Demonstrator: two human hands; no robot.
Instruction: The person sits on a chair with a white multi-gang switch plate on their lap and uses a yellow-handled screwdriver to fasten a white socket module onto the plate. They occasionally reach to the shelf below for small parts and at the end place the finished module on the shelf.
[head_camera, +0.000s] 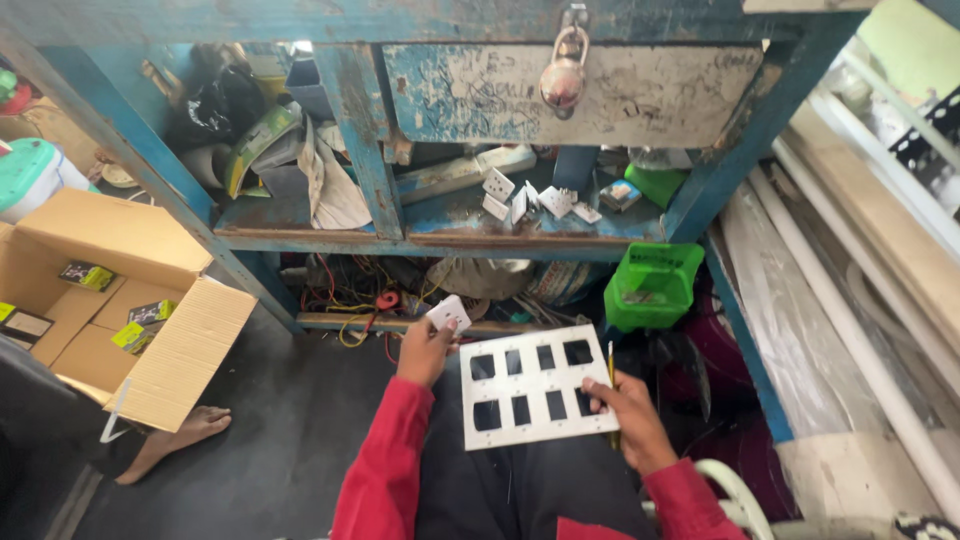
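Note:
My left hand (425, 350) holds a small white socket module (450, 313) up above the top left corner of a white switch plate (530, 420). The plate has several rectangular cut-outs in two rows and rests on my lap. My right hand (628, 412) grips the plate's right edge and also holds a thin yellow-handled screwdriver (611, 375) against it. Both sleeves are red. More white socket modules (530, 197) lie loose on the blue shelf ahead.
A worn blue wooden bench (360, 130) stands in front, its drawer shut with a padlock (564, 75). A green plastic tub (652, 283) sits below right. An open cardboard box (170, 350) with small packets lies left, by another person's bare foot (180, 437). White pipes (850, 330) run along the right.

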